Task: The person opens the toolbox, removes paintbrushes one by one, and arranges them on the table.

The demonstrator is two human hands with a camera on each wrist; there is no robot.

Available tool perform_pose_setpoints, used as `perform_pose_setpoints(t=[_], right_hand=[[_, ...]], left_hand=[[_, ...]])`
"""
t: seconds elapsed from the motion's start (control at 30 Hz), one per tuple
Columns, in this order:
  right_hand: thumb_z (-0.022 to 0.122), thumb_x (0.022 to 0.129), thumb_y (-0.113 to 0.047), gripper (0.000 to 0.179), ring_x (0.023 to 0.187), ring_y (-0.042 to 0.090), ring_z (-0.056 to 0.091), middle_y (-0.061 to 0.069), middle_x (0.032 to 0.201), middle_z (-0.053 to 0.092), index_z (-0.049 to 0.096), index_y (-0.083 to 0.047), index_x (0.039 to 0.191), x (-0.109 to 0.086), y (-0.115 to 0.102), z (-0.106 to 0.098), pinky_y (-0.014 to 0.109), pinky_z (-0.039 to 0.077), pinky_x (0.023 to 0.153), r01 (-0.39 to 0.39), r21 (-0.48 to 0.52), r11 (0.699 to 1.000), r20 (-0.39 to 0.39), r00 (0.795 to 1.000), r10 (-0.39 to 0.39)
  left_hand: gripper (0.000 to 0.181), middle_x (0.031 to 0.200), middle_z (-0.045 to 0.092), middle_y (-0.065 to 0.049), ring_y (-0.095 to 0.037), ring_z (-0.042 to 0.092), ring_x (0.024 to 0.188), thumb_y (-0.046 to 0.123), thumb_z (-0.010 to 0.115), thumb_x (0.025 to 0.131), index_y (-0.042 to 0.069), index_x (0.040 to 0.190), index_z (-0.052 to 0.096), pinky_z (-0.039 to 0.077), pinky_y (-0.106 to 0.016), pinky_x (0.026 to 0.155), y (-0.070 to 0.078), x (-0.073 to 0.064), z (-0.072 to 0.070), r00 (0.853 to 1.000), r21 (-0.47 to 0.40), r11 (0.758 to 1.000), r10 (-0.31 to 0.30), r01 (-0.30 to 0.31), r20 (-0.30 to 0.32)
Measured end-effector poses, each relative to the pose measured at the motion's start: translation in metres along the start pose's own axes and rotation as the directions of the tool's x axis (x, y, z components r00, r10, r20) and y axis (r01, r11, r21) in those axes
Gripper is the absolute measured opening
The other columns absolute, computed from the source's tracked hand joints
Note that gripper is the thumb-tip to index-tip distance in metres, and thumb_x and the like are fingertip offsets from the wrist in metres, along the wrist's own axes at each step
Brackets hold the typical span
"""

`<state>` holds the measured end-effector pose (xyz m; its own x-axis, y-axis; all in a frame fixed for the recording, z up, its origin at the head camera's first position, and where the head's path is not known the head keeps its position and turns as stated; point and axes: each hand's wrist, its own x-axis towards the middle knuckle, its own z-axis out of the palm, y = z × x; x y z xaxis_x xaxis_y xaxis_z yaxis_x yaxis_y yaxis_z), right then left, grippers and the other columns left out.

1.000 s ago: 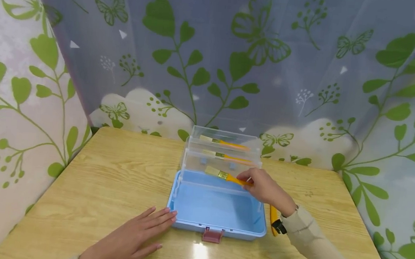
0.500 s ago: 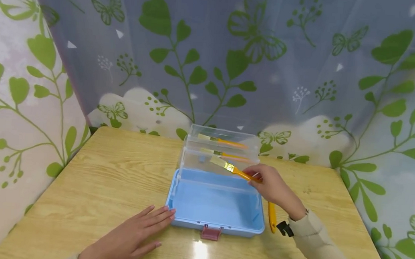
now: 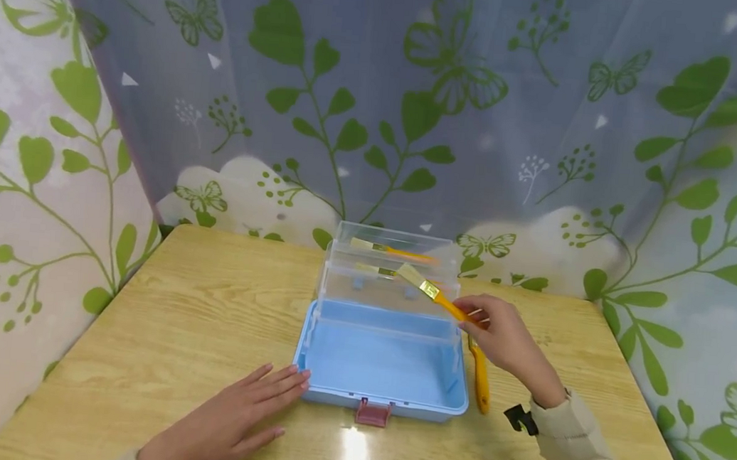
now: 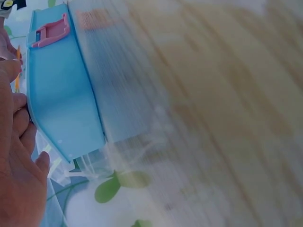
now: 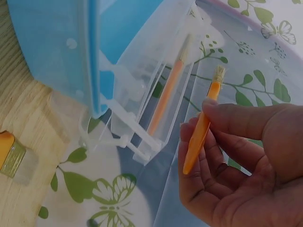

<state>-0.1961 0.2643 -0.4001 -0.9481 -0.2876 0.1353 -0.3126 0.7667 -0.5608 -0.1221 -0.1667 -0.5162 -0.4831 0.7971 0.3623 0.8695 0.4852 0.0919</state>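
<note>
My right hand (image 3: pixel 508 339) pinches a flat paintbrush (image 3: pixel 443 299) by its orange handle, bristles pointing up and left, over the right side of an open blue box (image 3: pixel 385 363). In the right wrist view the held paintbrush (image 5: pixel 203 125) lies between thumb and fingertips. Clear tiered trays (image 3: pixel 330 270) rise from the back of the box. One paintbrush (image 3: pixel 399 252) lies in the top tray; another paintbrush (image 3: pixel 372 268) shows in the tray below, partly behind the held one. My left hand (image 3: pixel 227 420) lies with fingers straight, fingertips at the box's front left corner.
Another orange-handled paintbrush (image 3: pixel 481 380) lies on the wooden table (image 3: pixel 222 305) just right of the box. A dull red latch (image 3: pixel 373 413) hangs at the box's front. Behind the table stands a leaf-and-butterfly curtain (image 3: pixel 363 116).
My right hand has moved right, taking the paintbrush from in front of the trays toward the box's right edge, and the brush now tilts more steeply. My left hand stays put.
</note>
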Motion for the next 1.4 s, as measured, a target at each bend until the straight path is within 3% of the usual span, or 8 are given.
perform_pose_setpoints(t=[0.73,1.0,1.17,1.4], right_hand=[[0.069,0.093,0.002,0.033,0.096,0.041,0.07,0.026,0.114,0.068,0.066,0.007,0.126,-0.013,0.031,-0.025,0.053,0.061,0.082,-0.064,-0.003,0.998,-0.13,0.99,0.063],[0.069,0.093,0.003,0.033,0.092,0.041,0.07,0.027,0.111,0.068,0.066,0.008,0.125,-0.025,0.049,-0.021,0.045,0.064,0.074,-0.119,0.012,0.993,-0.139,0.983,0.119],[0.069,0.092,0.003,0.031,0.09,0.041,0.071,0.027,0.109,0.068,0.067,0.009,0.123,-0.033,0.066,-0.014,0.042,0.064,0.07,-0.157,0.013,0.988,-0.154,0.976,0.157],[0.069,0.093,0.001,0.032,0.092,0.043,0.071,0.029,0.109,0.069,0.067,0.01,0.123,-0.039,0.088,-0.004,0.036,0.063,0.067,-0.183,0.033,0.983,-0.176,0.967,0.186]], left_hand=[[0.071,0.164,0.036,-0.005,-0.023,0.037,0.149,0.03,0.066,0.1,0.01,0.16,0.033,-0.002,-0.025,0.128,-0.004,0.006,0.0,1.0,-0.001,1.0,0.018,-0.018,0.0],[0.072,0.161,0.041,-0.007,-0.024,0.041,0.147,0.029,0.07,0.096,0.007,0.157,0.039,0.0,-0.026,0.128,-0.006,0.004,0.0,0.998,0.016,0.999,0.047,-0.046,-0.039],[0.071,0.162,0.039,-0.007,-0.023,0.037,0.149,0.03,0.068,0.098,0.007,0.158,0.037,-0.002,-0.024,0.128,-0.005,0.005,0.001,0.999,-0.021,0.999,0.036,-0.036,-0.026],[0.071,0.162,0.039,-0.006,-0.025,0.041,0.146,0.032,0.068,0.098,0.008,0.158,0.037,-0.003,-0.024,0.128,-0.007,0.003,0.0,0.999,0.005,0.999,0.033,-0.033,-0.017]])
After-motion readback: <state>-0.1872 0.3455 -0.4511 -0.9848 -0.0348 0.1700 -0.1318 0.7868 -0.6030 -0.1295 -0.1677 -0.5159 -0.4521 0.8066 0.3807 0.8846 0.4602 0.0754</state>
